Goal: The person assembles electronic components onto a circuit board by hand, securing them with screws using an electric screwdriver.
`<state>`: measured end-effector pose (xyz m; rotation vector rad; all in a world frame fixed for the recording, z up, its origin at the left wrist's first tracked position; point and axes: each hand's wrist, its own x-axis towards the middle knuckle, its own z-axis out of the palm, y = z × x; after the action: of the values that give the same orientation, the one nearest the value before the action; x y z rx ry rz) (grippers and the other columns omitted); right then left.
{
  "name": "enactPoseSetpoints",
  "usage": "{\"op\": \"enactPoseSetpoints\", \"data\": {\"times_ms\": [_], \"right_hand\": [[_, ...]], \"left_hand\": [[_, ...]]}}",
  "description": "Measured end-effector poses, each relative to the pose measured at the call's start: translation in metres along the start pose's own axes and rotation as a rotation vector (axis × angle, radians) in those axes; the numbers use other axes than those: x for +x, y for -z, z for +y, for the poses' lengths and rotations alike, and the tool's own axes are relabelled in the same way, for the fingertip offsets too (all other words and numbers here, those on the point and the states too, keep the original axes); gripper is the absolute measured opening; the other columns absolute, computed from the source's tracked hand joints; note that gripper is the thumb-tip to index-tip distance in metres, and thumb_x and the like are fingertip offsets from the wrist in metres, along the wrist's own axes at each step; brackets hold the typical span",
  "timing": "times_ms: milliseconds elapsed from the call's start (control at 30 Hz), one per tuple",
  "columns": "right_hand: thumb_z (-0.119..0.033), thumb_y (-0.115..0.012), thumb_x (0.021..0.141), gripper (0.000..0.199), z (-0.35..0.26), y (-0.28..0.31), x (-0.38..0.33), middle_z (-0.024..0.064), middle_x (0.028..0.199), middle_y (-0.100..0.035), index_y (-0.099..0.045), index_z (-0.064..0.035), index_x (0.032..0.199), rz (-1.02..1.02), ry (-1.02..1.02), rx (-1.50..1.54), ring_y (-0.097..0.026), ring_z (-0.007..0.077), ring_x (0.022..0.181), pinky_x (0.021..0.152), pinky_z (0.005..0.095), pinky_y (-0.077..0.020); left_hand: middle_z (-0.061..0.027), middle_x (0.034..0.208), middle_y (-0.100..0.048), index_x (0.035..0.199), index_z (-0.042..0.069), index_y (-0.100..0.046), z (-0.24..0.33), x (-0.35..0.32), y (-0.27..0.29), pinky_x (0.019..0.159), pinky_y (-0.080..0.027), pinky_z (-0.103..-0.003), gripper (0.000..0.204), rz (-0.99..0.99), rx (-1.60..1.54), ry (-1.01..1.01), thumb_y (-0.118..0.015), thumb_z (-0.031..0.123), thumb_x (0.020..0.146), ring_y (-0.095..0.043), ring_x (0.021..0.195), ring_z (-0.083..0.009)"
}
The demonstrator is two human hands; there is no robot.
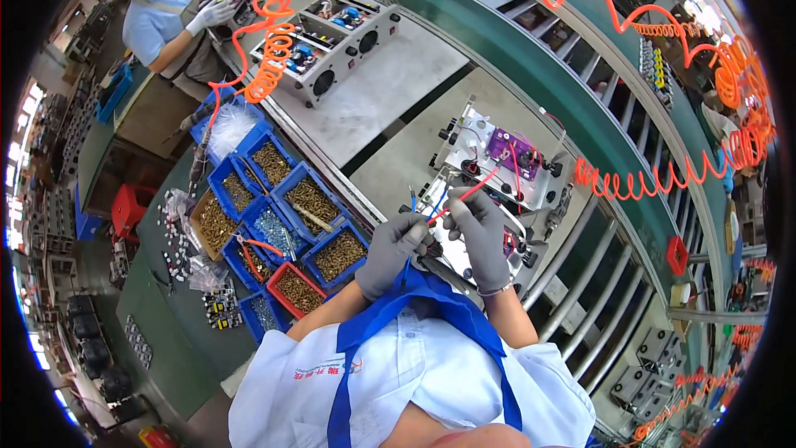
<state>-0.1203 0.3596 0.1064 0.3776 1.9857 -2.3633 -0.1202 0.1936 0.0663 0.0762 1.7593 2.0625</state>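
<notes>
Both my hands wear grey gloves and meet in front of my chest, over a metal chassis point(539, 187) with a purple circuit board point(507, 148). A red wire point(474, 190) runs from the board area down to my hands. My right hand point(477, 232) pinches this red wire between thumb and fingers. My left hand point(396, 250) is closed beside it, with the red wire's end at its fingertips. Blue wires point(438, 204) stick up between the two hands. Part of the chassis is hidden behind my right hand.
At the left, blue bins point(308, 201) and a red bin point(296, 291) hold screws and small parts. Pliers point(249, 253) with red handles lie on the bins. Orange coiled hoses point(618, 178) hang overhead. Metal rollers point(584, 282) lie at right. A gloved co-worker point(170, 25) stands far left.
</notes>
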Motion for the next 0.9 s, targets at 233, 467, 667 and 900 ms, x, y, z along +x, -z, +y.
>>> {"op": "enactPoseSetpoints", "data": {"times_ms": [233, 467, 667, 900], "right_hand": [[-0.012, -0.059, 0.089, 0.037, 0.011, 0.002, -0.012, 0.002, 0.083, -0.061, -0.053, 0.0011, 0.122, -0.11, 0.022, -0.104, -0.055, 0.0047, 0.064, 0.052, 0.0185, -0.044], [-0.011, -0.061, 0.086, 0.03, 0.008, 0.015, -0.016, 0.0009, 0.075, -0.058, -0.054, -0.0001, 0.113, -0.086, -0.148, 0.217, -0.051, 0.0038, 0.057, 0.046, 0.0181, -0.0383], [-0.011, -0.056, 0.088, 0.025, -0.023, 0.07, 0.004, 0.0003, 0.078, -0.059, -0.06, -0.0038, 0.112, 0.273, 0.104, -0.012, -0.055, 0.0051, 0.062, 0.05, 0.0191, -0.0444], [-0.012, -0.048, 0.093, 0.022, 0.004, 0.154, 0.082, 0.0062, 0.079, -0.059, -0.051, 0.0005, 0.112, 0.418, 0.328, -0.286, -0.059, 0.0096, 0.061, 0.052, 0.0231, -0.0496]], "left_hand": [[0.0014, 0.071, -0.055, 0.099, 0.004, -0.06, -0.013, -0.009, -0.004, 0.049, -0.037, -0.018, 0.035, 0.005, 0.052, 0.056, -0.05, 0.038, 0.097, -0.047, 0.058, -0.0039], [-0.002, 0.074, -0.058, 0.101, 0.002, -0.059, -0.008, 0.002, -0.02, 0.052, -0.043, -0.022, 0.031, -0.019, 0.133, -0.09, -0.05, 0.031, 0.098, -0.054, 0.062, -0.007], [-0.0064, 0.086, -0.063, 0.114, 0.0, -0.055, 0.011, 0.06, -0.028, 0.062, -0.052, -0.025, 0.025, 0.056, 0.061, -0.219, -0.048, 0.018, 0.098, -0.061, 0.071, -0.0106], [-0.0073, 0.082, -0.063, 0.118, 0.0, -0.057, 0.034, 0.129, -0.061, 0.052, -0.047, -0.024, 0.027, -0.195, 0.067, -0.277, -0.048, 0.017, 0.098, -0.057, 0.064, -0.0084]]}}
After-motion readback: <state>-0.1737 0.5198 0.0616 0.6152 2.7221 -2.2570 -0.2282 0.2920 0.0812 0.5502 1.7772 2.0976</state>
